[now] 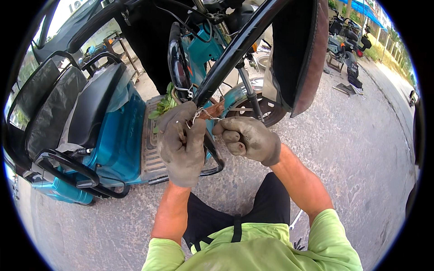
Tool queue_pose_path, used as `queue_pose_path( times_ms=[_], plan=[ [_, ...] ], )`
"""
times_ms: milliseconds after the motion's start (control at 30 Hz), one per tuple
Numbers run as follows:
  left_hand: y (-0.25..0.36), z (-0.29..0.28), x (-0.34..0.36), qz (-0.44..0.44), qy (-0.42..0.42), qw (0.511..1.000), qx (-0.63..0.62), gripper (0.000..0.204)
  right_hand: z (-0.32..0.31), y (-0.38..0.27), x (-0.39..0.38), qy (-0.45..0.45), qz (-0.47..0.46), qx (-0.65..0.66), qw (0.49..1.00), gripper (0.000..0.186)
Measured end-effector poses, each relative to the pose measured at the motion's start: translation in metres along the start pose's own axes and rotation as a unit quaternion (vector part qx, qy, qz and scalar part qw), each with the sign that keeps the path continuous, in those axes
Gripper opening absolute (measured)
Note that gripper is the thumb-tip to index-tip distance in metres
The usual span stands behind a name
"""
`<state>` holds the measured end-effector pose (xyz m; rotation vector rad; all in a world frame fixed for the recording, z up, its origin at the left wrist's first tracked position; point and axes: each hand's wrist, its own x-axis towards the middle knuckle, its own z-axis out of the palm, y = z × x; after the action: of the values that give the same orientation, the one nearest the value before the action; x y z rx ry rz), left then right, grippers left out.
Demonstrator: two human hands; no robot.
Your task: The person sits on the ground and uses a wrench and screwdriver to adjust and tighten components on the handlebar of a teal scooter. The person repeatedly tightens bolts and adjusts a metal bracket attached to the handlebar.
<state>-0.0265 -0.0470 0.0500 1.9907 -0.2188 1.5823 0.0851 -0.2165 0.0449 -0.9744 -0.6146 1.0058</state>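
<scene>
Both my hands wear dirty grey gloves and are raised in front of a teal three-wheeled vehicle. My left hand (182, 143) is closed, its fingers curled around a tangle of thin white string (198, 115), possibly wire. Close on its right, my right hand (254, 141) is closed in a pinch on the string's other end, which stretches between the hands. Behind the string lies a reddish-brown strip (214, 110) whose material I cannot make out. It sits beside the black slanting frame tube (235, 56). My fingers hide part of the string.
Left of my hands are a ridged footboard (151, 156), green leaves (162, 107) and a teal seat box (118, 140). Beyond them stands the front wheel (275, 116), beside a hanging dark panel (300, 58). A wrench (296, 219) lies by my leg. Motorbikes (346, 36) stand far right.
</scene>
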Motion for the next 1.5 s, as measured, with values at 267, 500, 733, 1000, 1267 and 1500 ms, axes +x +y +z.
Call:
queue_pose_path(
  times_ms=[267,500,733,1000,1267,1500],
  plan=[
    [-0.008,-0.003,-0.022,-0.094,-0.014,0.993,-0.063,0.034,0.039,-0.041,-0.019,0.112,0.003,-0.169,0.979,0.036],
    [-0.014,-0.002,-0.024,-0.078,-0.015,0.994,-0.080,0.031,0.072,-0.103,0.007,0.000,-0.140,-0.626,0.767,0.026],
    [0.020,0.012,-0.026,-0.055,-0.036,0.997,-0.050,0.029,0.096,-0.141,0.068,-0.155,-0.184,-0.912,0.332,0.027],
    [0.047,0.070,-0.019,-0.043,-0.010,0.999,-0.010,0.022,0.171,-0.071,0.181,-0.204,0.111,-0.917,0.325,0.029],
    [0.028,0.036,-0.018,-0.012,-0.090,0.994,-0.057,0.023,0.151,-0.099,0.150,-0.107,0.199,-0.664,0.713,0.051],
    [0.019,0.002,-0.028,-0.018,-0.097,0.994,-0.052,0.029,0.120,-0.128,0.027,-0.074,-0.126,-0.757,0.637,0.049]
  ],
)
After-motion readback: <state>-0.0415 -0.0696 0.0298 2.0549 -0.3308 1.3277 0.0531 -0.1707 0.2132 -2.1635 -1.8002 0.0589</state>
